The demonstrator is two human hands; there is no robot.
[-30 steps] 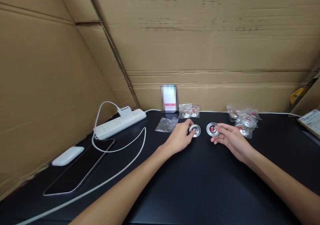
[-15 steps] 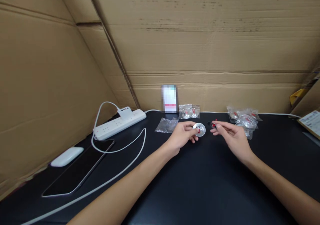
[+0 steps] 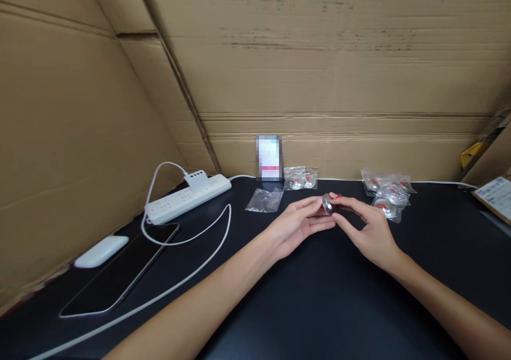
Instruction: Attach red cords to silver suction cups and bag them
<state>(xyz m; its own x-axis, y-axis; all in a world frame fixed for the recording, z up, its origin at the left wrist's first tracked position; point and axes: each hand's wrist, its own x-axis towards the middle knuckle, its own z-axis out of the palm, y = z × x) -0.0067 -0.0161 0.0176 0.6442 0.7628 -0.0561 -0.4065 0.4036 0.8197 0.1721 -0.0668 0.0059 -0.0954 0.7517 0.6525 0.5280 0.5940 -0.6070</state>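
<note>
My left hand (image 3: 297, 222) and my right hand (image 3: 365, 226) meet above the black table (image 3: 327, 307), fingertips pinching the same small stack of round silver discs (image 3: 328, 204) with a bit of red showing at its top right. The discs are lifted off the table and tilted on edge. An empty clear bag (image 3: 264, 199) lies just left of my left hand. A clear bag with two more discs (image 3: 300, 178) sits behind it by the cardboard wall. A pile of several bagged discs (image 3: 386, 194) lies right of my right hand.
A white power strip (image 3: 187, 198) with a plugged charger and looping white cable (image 3: 191, 259) lies at the left, beside a dark phone (image 3: 120, 269) and a white case (image 3: 101, 244). A small white card (image 3: 269, 157) leans on the cardboard wall (image 3: 319, 72). A labelled box (image 3: 495, 195) sits far right.
Two discs that lay apart on the table, one under each hand, have been lifted and brought together; both hands moved inward and now pinch them as one stack.
</note>
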